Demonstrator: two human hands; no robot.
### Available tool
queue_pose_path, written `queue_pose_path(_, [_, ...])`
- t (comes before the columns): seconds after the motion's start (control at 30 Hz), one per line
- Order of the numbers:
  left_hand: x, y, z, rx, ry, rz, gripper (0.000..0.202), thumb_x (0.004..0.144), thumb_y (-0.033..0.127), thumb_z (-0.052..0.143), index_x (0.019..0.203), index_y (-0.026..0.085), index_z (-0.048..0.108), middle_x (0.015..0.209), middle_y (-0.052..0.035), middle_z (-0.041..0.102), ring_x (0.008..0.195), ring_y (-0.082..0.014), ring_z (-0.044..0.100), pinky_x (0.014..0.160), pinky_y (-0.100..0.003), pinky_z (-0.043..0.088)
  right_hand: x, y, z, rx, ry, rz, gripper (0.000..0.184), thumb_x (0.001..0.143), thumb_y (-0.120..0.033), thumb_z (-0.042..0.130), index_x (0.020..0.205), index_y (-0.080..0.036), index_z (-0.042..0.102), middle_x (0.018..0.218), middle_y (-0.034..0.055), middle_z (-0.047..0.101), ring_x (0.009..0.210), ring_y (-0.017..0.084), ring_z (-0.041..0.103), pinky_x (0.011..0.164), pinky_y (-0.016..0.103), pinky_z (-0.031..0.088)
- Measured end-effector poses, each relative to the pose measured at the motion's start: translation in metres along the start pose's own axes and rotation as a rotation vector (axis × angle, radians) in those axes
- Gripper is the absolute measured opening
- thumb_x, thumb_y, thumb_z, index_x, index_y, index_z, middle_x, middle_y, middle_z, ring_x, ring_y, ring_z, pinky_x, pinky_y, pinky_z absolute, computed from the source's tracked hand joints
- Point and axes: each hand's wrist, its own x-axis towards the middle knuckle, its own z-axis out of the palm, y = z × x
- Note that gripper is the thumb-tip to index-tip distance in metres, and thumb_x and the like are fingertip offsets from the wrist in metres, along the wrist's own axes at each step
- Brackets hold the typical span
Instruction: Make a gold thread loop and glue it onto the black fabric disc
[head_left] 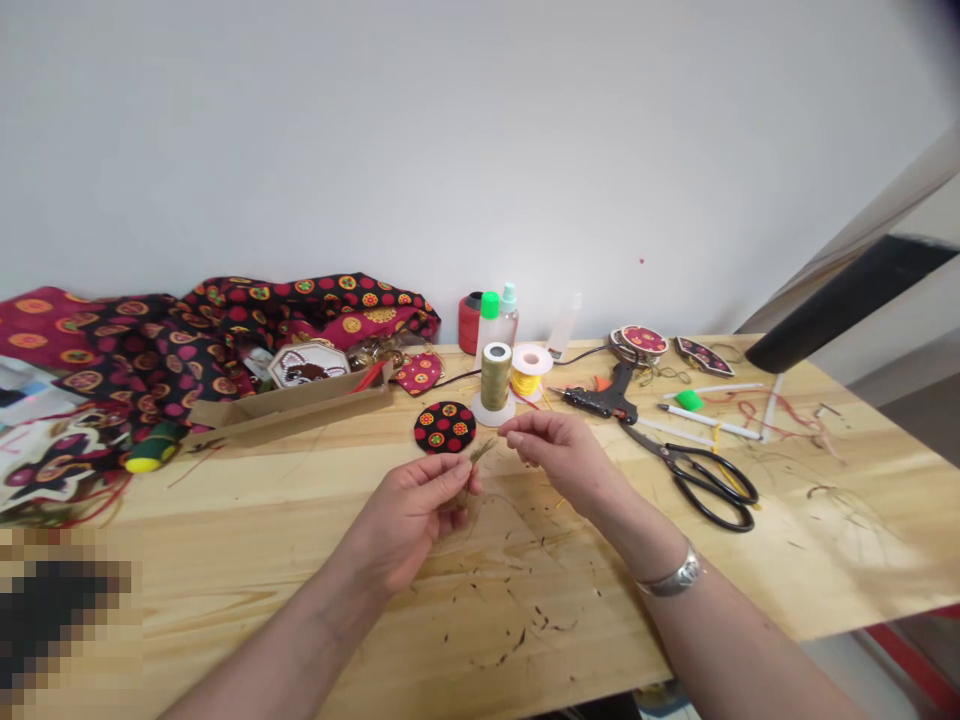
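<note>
Between the thumb and fingers of my left hand (pixel 431 500) is a small bundle of thin olive-green threads (pixel 484 451), its loose ends pointing up and right. My right hand (pixel 556 452) is pinched closed just right of those ends; what its fingertips hold, if anything, is too fine to make out. Just behind my hands lies a round patch of black patterned fabric (pixel 445 427). A cone of olive thread (pixel 496 378) stands upright beyond the fingertips, beside a spool of yellow cord (pixel 530 374).
Right of my hands lie a black glue gun (pixel 611 396), black-handled scissors (pixel 709 485) and a white pen (pixel 712 422). Bottles (pixel 489 325) stand by the wall. Patterned cloth (pixel 247 320) and a cardboard tray (pixel 292 405) are on the left. Dark scraps litter the wooden table (pixel 315 560).
</note>
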Motion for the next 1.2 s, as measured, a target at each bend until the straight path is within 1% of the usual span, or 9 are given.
queue_pose_path(0.1, [0.001,0.0,0.0,-0.009,-0.011,-0.002,0.015,0.066,0.025,0.075,0.069,0.013,0.067,0.066,-0.0017,0.062,0.059,-0.0088,0.053,0.053,-0.02,0.042,-0.002,-0.001,0.0,0.054,-0.059,-0.017,0.019,0.073,-0.024,0.058,0.085,-0.015,0.07,0.07,-0.0001,0.061,0.057,0.008,0.047,0.06,0.025,0.039])
queue_pose_path(0.2, [0.001,0.0,-0.001,-0.011,-0.017,-0.009,0.014,0.067,0.024,0.075,0.07,0.013,0.067,0.065,-0.0017,0.063,0.058,-0.0086,0.056,0.051,-0.018,0.042,-0.003,-0.003,0.001,0.121,-0.139,0.005,0.019,0.071,-0.024,0.063,0.087,-0.017,0.071,0.077,0.0009,0.066,0.063,0.009,0.053,0.067,0.026,0.043])
queue_pose_path(0.37, [-0.001,0.002,0.001,-0.005,-0.019,-0.01,0.014,0.065,0.023,0.076,0.069,0.012,0.068,0.064,-0.0008,0.063,0.049,-0.0047,0.052,0.048,-0.016,0.04,-0.003,-0.001,0.002,0.216,-0.257,0.035,0.016,0.062,-0.026,0.073,0.076,-0.017,0.071,0.08,0.0025,0.07,0.075,0.013,0.061,0.079,0.031,0.046])
queue_pose_path(0.53, [-0.002,0.003,0.002,0.021,-0.034,-0.008,0.013,0.067,0.023,0.074,0.068,0.012,0.068,0.062,-0.0006,0.062,0.049,-0.0043,0.05,0.049,-0.016,0.038,-0.002,0.003,0.001,0.166,-0.263,0.042,0.018,0.062,-0.029,0.074,0.072,-0.015,0.07,0.074,0.003,0.069,0.069,0.014,0.06,0.074,0.031,0.046])
queue_pose_path(0.77, [-0.003,0.002,0.001,0.105,-0.121,0.049,0.016,0.073,0.026,0.068,0.064,0.012,0.066,0.064,0.001,0.058,0.044,-0.0014,0.036,0.045,-0.017,0.023,-0.001,0.003,-0.002,0.06,-0.225,0.036,0.015,0.068,-0.03,0.068,0.067,-0.015,0.065,0.063,-0.0015,0.061,0.058,0.009,0.05,0.059,0.024,0.037])
queue_pose_path(0.9, [-0.006,0.002,0.001,0.322,-0.11,0.103,0.021,0.074,0.031,0.066,0.063,0.013,0.066,0.059,0.0015,0.056,0.047,-0.004,0.031,0.046,-0.019,0.021,-0.001,0.001,-0.003,-0.028,-0.253,0.011,0.014,0.071,-0.028,0.063,0.066,-0.014,0.063,0.06,-0.0026,0.056,0.056,0.008,0.044,0.055,0.023,0.033])
queue_pose_path(1.07, [-0.01,0.001,0.005,0.654,-0.081,0.179,0.017,0.074,0.03,0.063,0.066,0.016,0.067,0.06,0.0015,0.058,0.057,-0.0099,0.044,0.056,-0.021,0.032,-0.001,0.0,-0.004,-0.118,-0.315,-0.018,0.017,0.073,-0.03,0.062,0.067,-0.014,0.061,0.061,-0.0023,0.055,0.055,0.008,0.043,0.053,0.022,0.034])
queue_pose_path(1.13, [-0.011,0.0,0.008,0.734,-0.089,0.194,0.016,0.075,0.029,0.06,0.067,0.017,0.067,0.059,0.0021,0.056,0.057,-0.0109,0.045,0.054,-0.022,0.033,-0.003,-0.001,-0.003,-0.174,-0.312,-0.074,0.016,0.075,-0.027,0.061,0.066,-0.014,0.061,0.061,-0.0022,0.055,0.055,0.008,0.044,0.053,0.022,0.035])
queue_pose_path(1.2, [-0.01,-0.002,0.009,0.827,-0.085,0.241,0.017,0.076,0.028,0.057,0.068,0.018,0.067,0.057,0.0027,0.054,0.054,-0.0111,0.043,0.051,-0.022,0.032,-0.005,-0.002,-0.001,-0.282,-0.275,-0.203,0.013,0.077,-0.02,0.058,0.066,-0.015,0.061,0.062,-0.0019,0.057,0.057,0.008,0.046,0.055,0.021,0.037])
